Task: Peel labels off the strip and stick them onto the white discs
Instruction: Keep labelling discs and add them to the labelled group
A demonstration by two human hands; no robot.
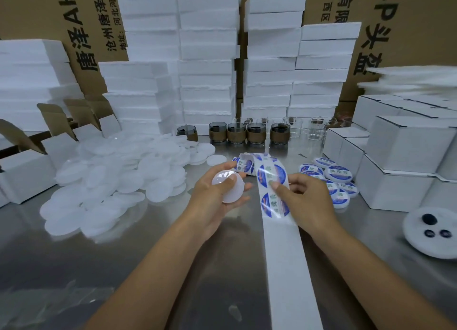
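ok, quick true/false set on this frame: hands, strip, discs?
1. The left hand holds a white disc. True.
2. The right hand is idle, holding nothing. False: it pinches the strip at a label.
3. Labelled discs lie to the right of the strip. True.
4. The pile of blank discs sits to the right of both hands. False: it is on the left.

brushed steel worktop (247, 267), dull sheen; frosted translucent plastic discs (111, 181) toward its left edge, glossy blue-white labels (272, 175) on a matt white paper strip (284, 255), rough white foam blocks (207, 69) and brown cardboard cartons (408, 20) along its far edge.
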